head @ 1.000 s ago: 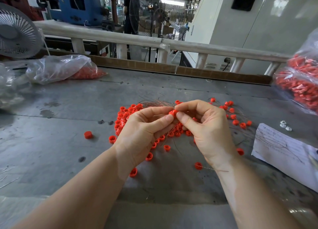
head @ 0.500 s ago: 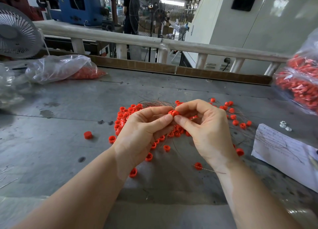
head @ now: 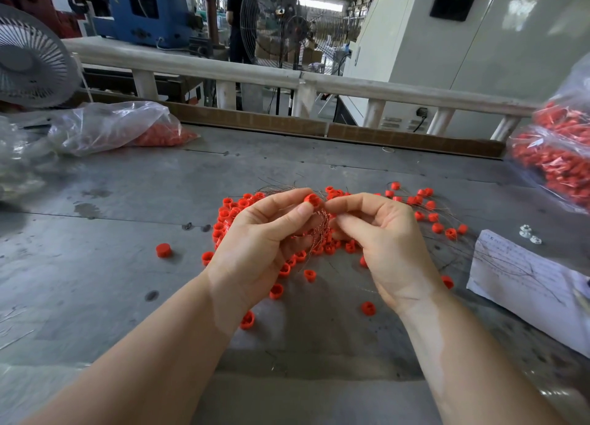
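Note:
My left hand [head: 258,249] pinches a small red cap [head: 312,200] between thumb and forefinger, above the grey table [head: 95,265]. A bundle of thin copper wires [head: 319,229] hangs from the same hand. My right hand [head: 386,242] is just right of the cap, its thumb and forefinger pinched at the wires. Under both hands lies a pile of red caps [head: 230,213], with several wired caps [head: 427,207] spread to the right.
A single red cap [head: 163,250] sits apart at the left. Plastic bags of red caps lie at the back left [head: 127,130] and at the right edge [head: 555,165]. A sheet of paper [head: 526,281] and small white parts [head: 530,234] lie right. A fan [head: 28,63] stands far left.
My right hand has drawn a little away to the right of the cap, which now shows its open end. The wire bundle has come into view below the cap.

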